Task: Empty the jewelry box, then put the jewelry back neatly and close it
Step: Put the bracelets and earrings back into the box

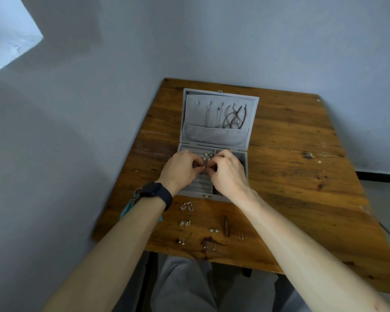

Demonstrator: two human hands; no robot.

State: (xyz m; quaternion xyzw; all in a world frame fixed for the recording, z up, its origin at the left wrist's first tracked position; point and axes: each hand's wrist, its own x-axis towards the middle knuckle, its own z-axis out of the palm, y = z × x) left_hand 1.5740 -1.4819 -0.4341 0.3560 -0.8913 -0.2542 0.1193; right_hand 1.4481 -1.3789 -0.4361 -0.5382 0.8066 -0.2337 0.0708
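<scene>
Head view: the jewelry box (189, 195) sits open on the far middle of the surface (291, 176). Its long axis runs left to right, and its front clasp (205, 195) faces the person. The lid (216, 96) stands up, leaning back toward the wall. The box is grey velvet inside and out. Several necklaces (232, 117) hang from hooks in the lid, their ends tucked into a grey pocket (214, 137) across its bottom. The left half of the base holds padded slot rows (200, 184), with a cluster of earrings (207, 156) at their far end. The right half holds open compartments.

Both hands are over the base. The left hand (182, 167) and right hand (227, 170) have curled fingers, and their tips meet on a small piece (204, 168) pinched between them. The piece is too small to identify. A dark watch (154, 190) is strapped to the left wrist.

Between the box and the near edge lie loose pairs: dangling earrings (187, 207), chunky studs (185, 222), a small pair (214, 230) and thin pin studs (241, 236).

The surface is worn brown wood with dark knots and scratches. It is pushed into a corner of pale blue-grey walls (99, 109). Grey trousers (185, 284) show below its near edge.
</scene>
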